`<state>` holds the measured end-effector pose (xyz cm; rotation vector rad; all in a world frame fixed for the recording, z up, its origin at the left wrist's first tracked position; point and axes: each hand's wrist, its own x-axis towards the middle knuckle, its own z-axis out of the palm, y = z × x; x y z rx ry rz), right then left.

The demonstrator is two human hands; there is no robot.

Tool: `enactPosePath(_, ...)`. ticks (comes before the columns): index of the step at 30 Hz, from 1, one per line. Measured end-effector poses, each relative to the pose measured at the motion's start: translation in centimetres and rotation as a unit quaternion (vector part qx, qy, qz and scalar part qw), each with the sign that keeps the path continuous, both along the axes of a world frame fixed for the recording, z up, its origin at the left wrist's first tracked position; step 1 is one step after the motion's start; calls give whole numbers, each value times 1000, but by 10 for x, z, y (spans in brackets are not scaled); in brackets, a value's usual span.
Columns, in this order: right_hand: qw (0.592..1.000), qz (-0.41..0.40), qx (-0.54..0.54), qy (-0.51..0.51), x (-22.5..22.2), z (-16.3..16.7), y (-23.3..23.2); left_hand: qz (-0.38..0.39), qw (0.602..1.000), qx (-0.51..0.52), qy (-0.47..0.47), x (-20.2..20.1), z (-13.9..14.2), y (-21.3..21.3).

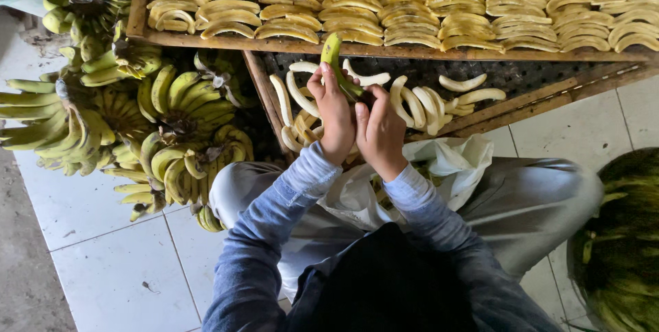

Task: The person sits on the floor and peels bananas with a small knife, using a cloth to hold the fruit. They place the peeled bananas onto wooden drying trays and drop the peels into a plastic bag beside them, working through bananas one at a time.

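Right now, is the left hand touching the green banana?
Touching. The head view shows the left hand with fingers wrapped around the green banana, no gap.

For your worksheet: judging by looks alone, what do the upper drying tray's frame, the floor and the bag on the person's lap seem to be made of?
Tray frame: seemingly raw wood, brown, matte, with rough unpainted edges.
Floor: probably glazed ceramic tile, pale squares with thin grout lines and a slight sheen.
Bag: likely thin plastic film, whitish, crumpled and faintly translucent.
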<state>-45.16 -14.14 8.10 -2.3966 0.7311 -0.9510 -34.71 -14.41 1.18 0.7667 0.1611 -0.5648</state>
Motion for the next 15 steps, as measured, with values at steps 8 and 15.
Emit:
enactPosePath(8, 997, -14, 71, -3, -6, 0, -10, -39, 996, 17, -78, -13, 6, -2)
enactPosePath(15, 994, 83, 37, 66, -28, 40, -52, -324, 940, -84, -65, 10, -8, -12)
